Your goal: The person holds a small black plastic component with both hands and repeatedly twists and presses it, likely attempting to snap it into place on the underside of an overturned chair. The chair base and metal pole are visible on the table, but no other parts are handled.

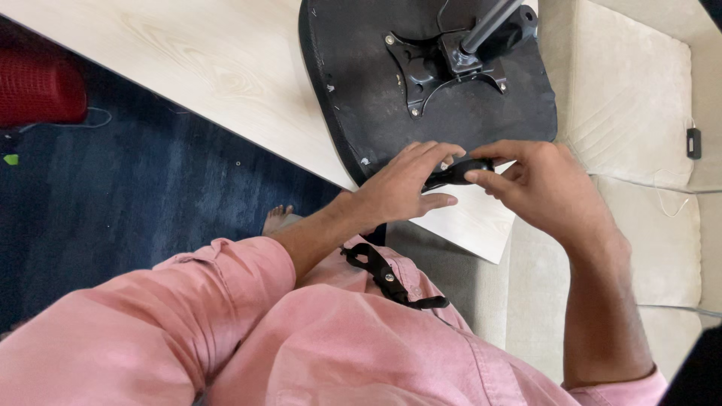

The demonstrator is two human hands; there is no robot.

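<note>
On the pale wooden desk lies a big black upturned chair seat. Both hands meet at its near edge: left hand and right hand pinch a small black plastic part.

The seat base is black, the table pale wood-grained, the carpet dark blue, the shirt pink, the sofa cream.

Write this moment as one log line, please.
left hand: grips black part | right hand: pinches it | chair seat: upside down on table
</note>
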